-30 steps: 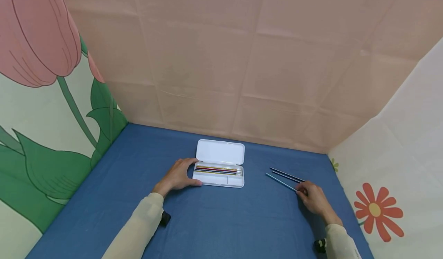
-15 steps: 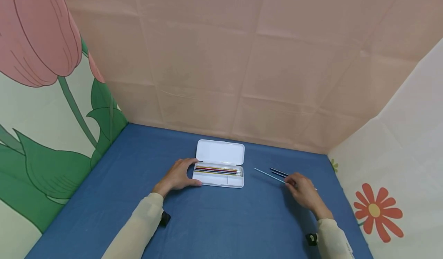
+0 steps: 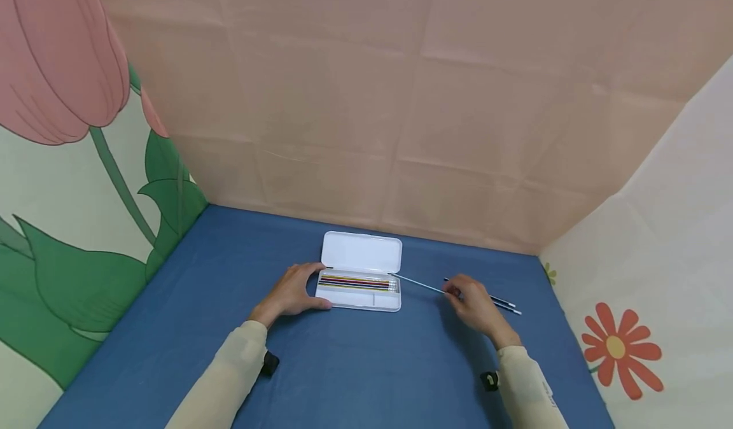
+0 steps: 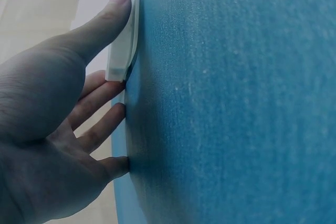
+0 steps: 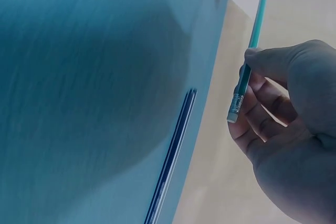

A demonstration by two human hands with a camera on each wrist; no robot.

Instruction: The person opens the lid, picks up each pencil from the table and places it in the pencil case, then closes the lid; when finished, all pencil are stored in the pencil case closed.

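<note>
A white pencil case (image 3: 349,300) lies on the blue cloth with its lid (image 3: 362,252) raised at the back. Several striped coloured pencils (image 3: 354,282) lie side by side in its rear compartment. My left hand (image 3: 291,294) holds the left end of the case, thumb at the front edge and fingers at the back corner. With thumb and fingertips, my right hand (image 3: 472,305) pinches a light blue pencil (image 5: 258,22) near its eraser end. The pencil's far tip overlaps the right edge of the case in the head view. Dark pencils (image 5: 170,158) lie on the cloth below the right hand.
The blue cloth (image 3: 355,372) covers the table. A beige backdrop (image 3: 366,98) rises behind it, with a tulip-printed panel (image 3: 63,66) on the left and a flower-printed panel (image 3: 676,257) on the right.
My right hand has moved left with the light blue pencil, from beside the dark pencils until its tip meets the case in view. My left hand has stayed on the case.
</note>
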